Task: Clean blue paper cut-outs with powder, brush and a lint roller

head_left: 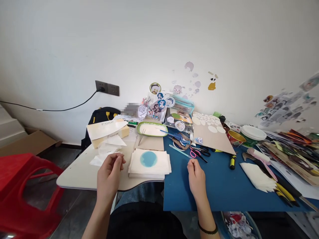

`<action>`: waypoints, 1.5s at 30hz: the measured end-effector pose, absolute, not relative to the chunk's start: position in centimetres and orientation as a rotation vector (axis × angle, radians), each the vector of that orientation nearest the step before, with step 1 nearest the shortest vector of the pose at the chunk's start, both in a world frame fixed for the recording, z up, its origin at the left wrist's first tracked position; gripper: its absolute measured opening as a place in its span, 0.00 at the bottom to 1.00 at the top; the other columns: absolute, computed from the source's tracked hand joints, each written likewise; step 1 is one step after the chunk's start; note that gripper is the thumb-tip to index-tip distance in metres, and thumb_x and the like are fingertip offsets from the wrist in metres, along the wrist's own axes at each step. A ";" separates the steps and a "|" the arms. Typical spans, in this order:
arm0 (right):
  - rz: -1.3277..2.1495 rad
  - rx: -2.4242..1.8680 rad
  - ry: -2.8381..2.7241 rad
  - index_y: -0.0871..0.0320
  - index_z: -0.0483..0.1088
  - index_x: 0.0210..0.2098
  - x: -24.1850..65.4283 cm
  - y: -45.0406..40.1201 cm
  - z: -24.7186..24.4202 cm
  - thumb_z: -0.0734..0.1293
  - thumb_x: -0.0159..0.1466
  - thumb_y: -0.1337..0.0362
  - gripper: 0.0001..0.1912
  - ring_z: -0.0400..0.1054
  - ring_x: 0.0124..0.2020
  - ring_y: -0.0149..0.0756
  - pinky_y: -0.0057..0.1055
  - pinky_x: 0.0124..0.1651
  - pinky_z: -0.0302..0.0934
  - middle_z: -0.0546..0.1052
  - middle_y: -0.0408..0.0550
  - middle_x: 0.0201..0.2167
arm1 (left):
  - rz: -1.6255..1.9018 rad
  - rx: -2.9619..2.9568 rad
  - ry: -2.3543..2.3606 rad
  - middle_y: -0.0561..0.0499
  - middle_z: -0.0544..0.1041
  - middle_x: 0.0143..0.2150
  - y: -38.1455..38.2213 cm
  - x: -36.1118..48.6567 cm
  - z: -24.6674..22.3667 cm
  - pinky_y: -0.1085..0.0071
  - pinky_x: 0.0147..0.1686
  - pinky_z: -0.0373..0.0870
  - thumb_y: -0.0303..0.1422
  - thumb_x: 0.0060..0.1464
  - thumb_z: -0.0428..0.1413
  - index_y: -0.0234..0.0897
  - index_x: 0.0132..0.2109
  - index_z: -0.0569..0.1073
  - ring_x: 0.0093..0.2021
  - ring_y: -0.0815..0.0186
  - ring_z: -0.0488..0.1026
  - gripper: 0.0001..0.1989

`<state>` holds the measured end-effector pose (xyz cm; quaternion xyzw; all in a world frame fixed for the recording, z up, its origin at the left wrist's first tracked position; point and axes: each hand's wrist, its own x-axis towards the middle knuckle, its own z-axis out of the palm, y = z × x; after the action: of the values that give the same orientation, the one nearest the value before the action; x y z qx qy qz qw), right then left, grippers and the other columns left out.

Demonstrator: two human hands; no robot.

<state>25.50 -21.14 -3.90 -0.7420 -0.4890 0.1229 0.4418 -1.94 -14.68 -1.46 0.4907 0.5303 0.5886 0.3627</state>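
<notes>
My left hand [112, 171] is closed loosely, thumb against the curled fingers, above the pale board left of a stack of white sheets [161, 162]. Nothing shows in it. A blue round patch [148, 159] marks the top sheet. My right hand [196, 176] is closed too, fingertips together, over the blue mat [179, 192]. A light-blue stick [179, 151] lies just beyond its fingertips; whether they touch it I cannot tell. Behind the stack, tweezers [141, 137] lean on a green-rimmed white dish [152, 129]. Pink-handled scissors [194, 152] lie beyond my right hand.
Tissue packs [109, 134] and loose tissues stand at the left. On the right are a cardboard sheet [214, 132], a lidded tub [253, 134], a folded white cloth [256, 176], a lint roller [261, 159] and several tools. A red stool [25, 186] stands left of the table.
</notes>
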 end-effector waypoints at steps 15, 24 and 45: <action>0.052 -1.756 -1.362 0.56 0.67 0.31 34.0 -12.2 2.9 0.60 0.61 0.57 0.10 0.62 0.26 0.35 0.31 0.33 0.55 0.70 0.42 0.23 | 1.450 1.280 1.490 0.53 0.70 0.31 -14.8 -2.0 -1.6 0.72 0.31 0.65 0.43 0.53 0.52 0.41 0.37 0.70 0.31 0.66 0.66 0.10; -0.043 -1.886 -1.687 0.57 0.76 0.31 36.6 -10.1 0.2 0.62 0.60 0.63 0.11 0.64 0.41 0.44 0.36 0.45 0.56 0.76 0.51 0.35 | 1.483 1.260 1.513 0.55 0.70 0.31 -14.9 -1.7 -1.4 0.72 0.32 0.65 0.41 0.53 0.53 0.42 0.35 0.70 0.31 0.66 0.66 0.08; -0.159 -1.918 -1.928 0.55 0.78 0.36 34.9 -9.2 0.5 0.62 0.57 0.74 0.15 0.70 0.32 0.39 0.34 0.44 0.57 0.79 0.47 0.31 | 1.498 1.286 1.470 0.55 0.69 0.31 -15.2 -1.6 -1.6 0.72 0.32 0.65 0.41 0.54 0.52 0.43 0.35 0.70 0.32 0.66 0.66 0.08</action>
<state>34.92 -9.21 0.49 -0.6888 -0.6924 -0.0571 0.2071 -1.55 -15.15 -1.59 0.4926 0.5631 0.5737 0.3334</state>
